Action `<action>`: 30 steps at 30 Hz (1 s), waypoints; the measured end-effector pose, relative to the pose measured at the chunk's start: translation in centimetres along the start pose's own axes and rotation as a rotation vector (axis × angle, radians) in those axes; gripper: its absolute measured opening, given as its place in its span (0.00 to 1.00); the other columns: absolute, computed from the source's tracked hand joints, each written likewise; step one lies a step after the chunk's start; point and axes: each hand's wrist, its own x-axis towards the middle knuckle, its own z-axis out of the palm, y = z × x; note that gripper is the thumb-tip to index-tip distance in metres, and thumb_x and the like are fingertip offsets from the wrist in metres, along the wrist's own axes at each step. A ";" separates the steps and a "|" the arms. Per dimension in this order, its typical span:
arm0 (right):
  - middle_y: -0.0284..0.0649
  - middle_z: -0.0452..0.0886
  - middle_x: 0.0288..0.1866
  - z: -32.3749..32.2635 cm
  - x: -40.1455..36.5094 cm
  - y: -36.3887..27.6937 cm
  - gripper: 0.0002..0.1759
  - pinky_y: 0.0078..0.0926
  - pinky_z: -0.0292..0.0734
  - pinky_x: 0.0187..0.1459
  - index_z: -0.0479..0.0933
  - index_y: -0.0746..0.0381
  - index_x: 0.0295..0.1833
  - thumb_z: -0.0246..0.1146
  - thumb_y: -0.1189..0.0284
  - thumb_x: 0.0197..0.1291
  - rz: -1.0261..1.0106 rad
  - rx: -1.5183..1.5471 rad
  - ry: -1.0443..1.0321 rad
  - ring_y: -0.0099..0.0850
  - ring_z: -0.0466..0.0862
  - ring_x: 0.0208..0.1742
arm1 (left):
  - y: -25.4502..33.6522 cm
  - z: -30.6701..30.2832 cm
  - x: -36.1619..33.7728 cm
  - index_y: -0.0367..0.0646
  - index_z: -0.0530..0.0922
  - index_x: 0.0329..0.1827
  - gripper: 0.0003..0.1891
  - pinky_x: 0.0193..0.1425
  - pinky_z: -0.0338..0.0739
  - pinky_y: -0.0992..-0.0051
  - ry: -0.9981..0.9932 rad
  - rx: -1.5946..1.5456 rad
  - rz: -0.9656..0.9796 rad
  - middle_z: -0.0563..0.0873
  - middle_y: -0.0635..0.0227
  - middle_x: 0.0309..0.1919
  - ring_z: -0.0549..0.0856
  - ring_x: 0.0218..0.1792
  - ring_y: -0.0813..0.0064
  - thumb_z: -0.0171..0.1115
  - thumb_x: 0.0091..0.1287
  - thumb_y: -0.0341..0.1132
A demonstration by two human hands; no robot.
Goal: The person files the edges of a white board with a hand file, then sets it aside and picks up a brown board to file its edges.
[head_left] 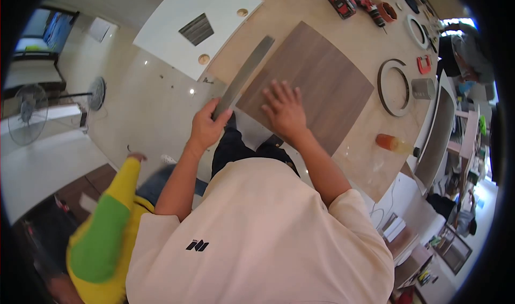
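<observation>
A long, flat grey metal file slants up and away from my left hand, whose fingers and thumb are closed around its near end. The far tip of the file lies over the table, beside the left edge of a brown wood-grain board. My right hand rests on the board's near-left part, palm down with the fingers spread. The board lies flat on the table, its near edge close to my body.
A white panel with a dark patch and round holes is at the table's far left. Right lie a red cordless drill, a ring, a red clamp and a bottle. A person in yellow and green is at left.
</observation>
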 end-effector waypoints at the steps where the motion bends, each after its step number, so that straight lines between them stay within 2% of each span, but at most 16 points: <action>1: 0.37 0.60 0.84 -0.3 0.3 1.4 0.31 0.57 0.46 0.81 0.69 0.46 0.76 0.53 0.46 0.73 0.066 -0.025 0.004 0.41 0.56 0.84 | -1.6 0.9 -1.7 0.32 0.77 0.66 0.26 0.55 0.79 0.72 0.028 0.020 -0.043 0.88 0.58 0.47 0.84 0.46 0.76 0.69 0.70 0.38; 4: 0.38 0.53 0.86 -1.2 0.6 5.7 0.37 0.57 0.40 0.81 0.62 0.46 0.81 0.49 0.41 0.73 0.338 -0.141 0.014 0.43 0.49 0.86 | -5.2 3.4 -5.7 0.33 0.75 0.68 0.27 0.55 0.79 0.70 0.190 0.016 0.149 0.89 0.57 0.48 0.85 0.47 0.74 0.69 0.69 0.37; 5: 0.40 0.51 0.87 -1.6 0.6 6.7 0.39 0.57 0.38 0.82 0.59 0.47 0.82 0.47 0.39 0.73 0.440 -0.163 0.004 0.44 0.47 0.87 | -6.3 3.8 -6.5 0.36 0.74 0.71 0.29 0.55 0.80 0.71 0.193 0.030 0.166 0.89 0.54 0.47 0.86 0.46 0.73 0.69 0.69 0.35; 8: 0.44 0.48 0.87 -2.4 0.6 8.6 0.42 0.57 0.35 0.82 0.56 0.50 0.84 0.43 0.37 0.73 0.686 -0.143 0.032 0.45 0.44 0.87 | -6.3 3.9 -8.6 0.41 0.74 0.73 0.28 0.51 0.81 0.70 0.116 0.052 -0.017 0.89 0.54 0.44 0.88 0.43 0.68 0.69 0.69 0.35; 11: 0.47 0.45 0.88 -2.5 0.7 8.4 0.44 0.57 0.34 0.82 0.53 0.53 0.84 0.41 0.37 0.73 0.705 -0.166 0.008 0.46 0.42 0.87 | -9.3 4.0 -9.8 0.48 0.75 0.73 0.27 0.44 0.81 0.67 0.146 0.310 0.183 0.86 0.57 0.36 0.86 0.36 0.61 0.68 0.71 0.36; 14: 0.47 0.46 0.88 -2.2 0.9 8.4 0.44 0.57 0.35 0.82 0.53 0.55 0.84 0.41 0.37 0.74 0.704 -0.169 0.014 0.47 0.42 0.87 | -11.0 3.5 -10.7 0.54 0.76 0.73 0.26 0.32 0.78 0.63 0.164 0.393 0.287 0.79 0.64 0.26 0.80 0.24 0.57 0.67 0.71 0.39; 18: 0.47 0.47 0.87 -2.5 0.8 8.2 0.44 0.58 0.36 0.81 0.54 0.55 0.84 0.41 0.38 0.74 0.684 -0.169 0.039 0.48 0.43 0.87 | -12.2 5.1 -9.0 0.60 0.75 0.73 0.25 0.31 0.80 0.60 0.085 0.528 0.285 0.79 0.63 0.27 0.83 0.26 0.56 0.64 0.72 0.42; 23: 0.48 0.48 0.87 -2.3 0.6 8.0 0.43 0.59 0.38 0.81 0.56 0.55 0.83 0.42 0.38 0.74 0.671 -0.189 0.060 0.49 0.45 0.87 | -6.9 9.2 -3.5 0.66 0.72 0.75 0.26 0.30 0.81 0.58 0.026 0.602 0.339 0.80 0.61 0.27 0.85 0.27 0.54 0.62 0.73 0.43; 26: 0.49 0.49 0.87 -2.0 0.6 8.5 0.43 0.59 0.39 0.81 0.56 0.55 0.83 0.42 0.38 0.74 0.666 -0.206 0.053 0.49 0.46 0.87 | -8.2 8.2 -4.7 0.63 0.73 0.74 0.25 0.30 0.81 0.57 0.102 0.558 0.417 0.81 0.60 0.28 0.84 0.26 0.53 0.62 0.73 0.43; 30: 0.48 0.50 0.86 -1.3 0.3 8.5 0.43 0.59 0.40 0.81 0.57 0.54 0.83 0.44 0.38 0.73 0.662 -0.224 0.090 0.49 0.48 0.86 | -11.8 3.9 -9.5 0.59 0.74 0.74 0.25 0.32 0.82 0.58 0.038 0.627 0.249 0.83 0.59 0.32 0.85 0.29 0.53 0.61 0.74 0.43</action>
